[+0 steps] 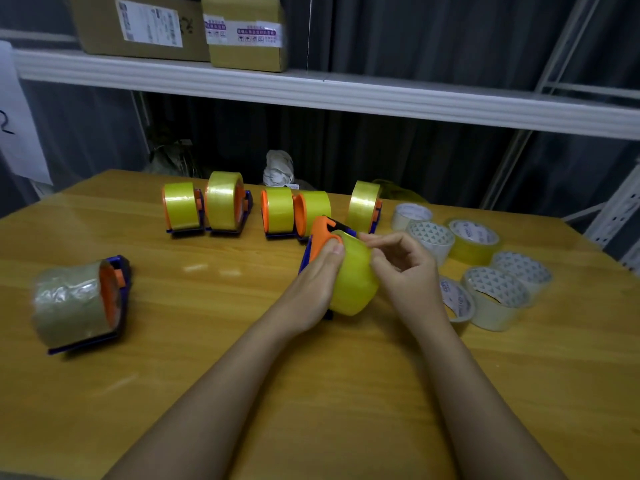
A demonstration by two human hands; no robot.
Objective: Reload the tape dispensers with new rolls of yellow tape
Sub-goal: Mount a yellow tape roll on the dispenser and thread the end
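Observation:
At the middle of the wooden table (242,358) my left hand (313,282) grips an orange and blue tape dispenser (320,237) that carries a yellow tape roll (353,282). My right hand (403,268) pinches at the top edge of that roll with curled fingers. Behind them several dispensers loaded with yellow tape (223,200) stand in a row. One dispenser with a dull brownish roll (81,303) lies at the left.
Several loose tape rolls (495,296), clear and yellowish, lie in a cluster at the right. A white shelf (311,95) with cardboard boxes (138,26) hangs over the table's far side. A crumpled white bundle (278,168) sits behind the row.

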